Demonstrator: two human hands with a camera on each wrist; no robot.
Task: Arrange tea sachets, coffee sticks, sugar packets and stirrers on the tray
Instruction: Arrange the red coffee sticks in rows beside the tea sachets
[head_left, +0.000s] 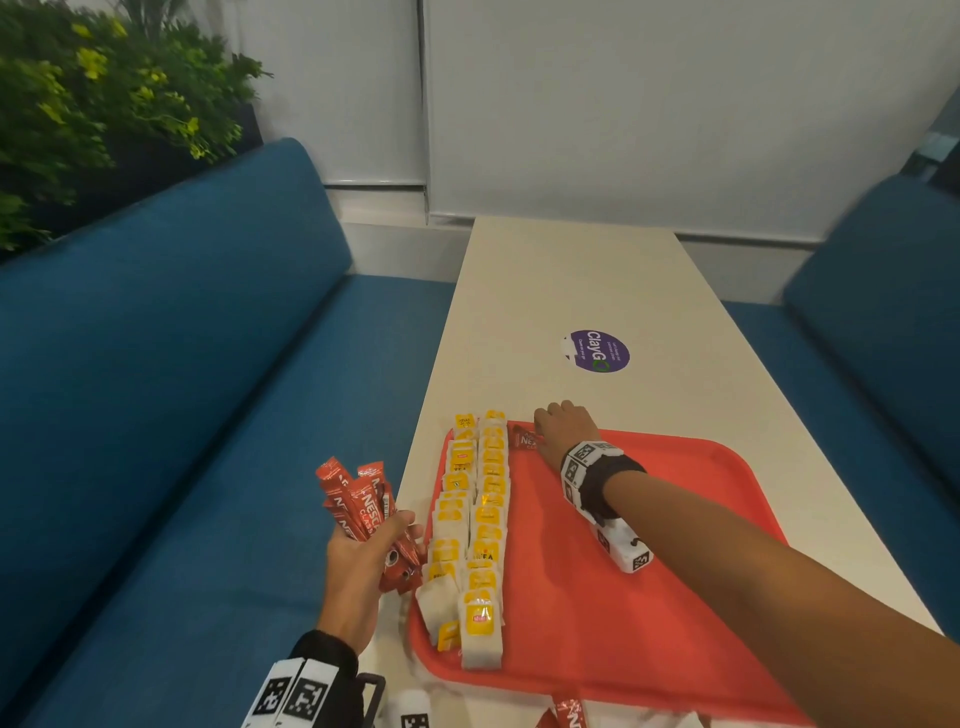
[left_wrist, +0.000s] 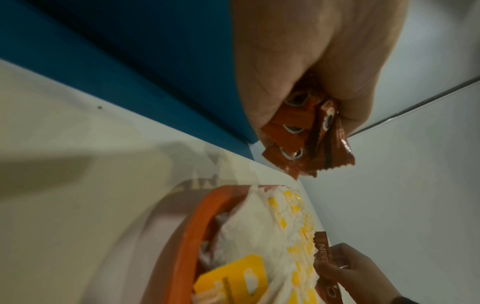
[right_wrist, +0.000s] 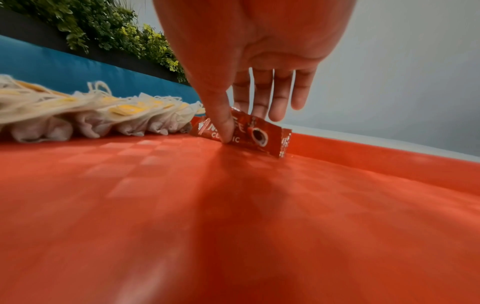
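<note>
The right hand (head_left: 563, 427) pinches one coffee stick (right_wrist: 241, 131) at the tray's (head_left: 675, 597) 11 o'clock corner; the left hand (head_left: 363, 566) grips a bundle of coffee sticks (head_left: 358, 501).

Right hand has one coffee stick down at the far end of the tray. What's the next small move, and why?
Probably let go and draw the right hand back for another. Its thumb and fingers pinch the coffee stick, which already touches the red tray by the far rim, beside the tea sachets. The left hand holds a bunch of coffee sticks ready to hand over.
</note>
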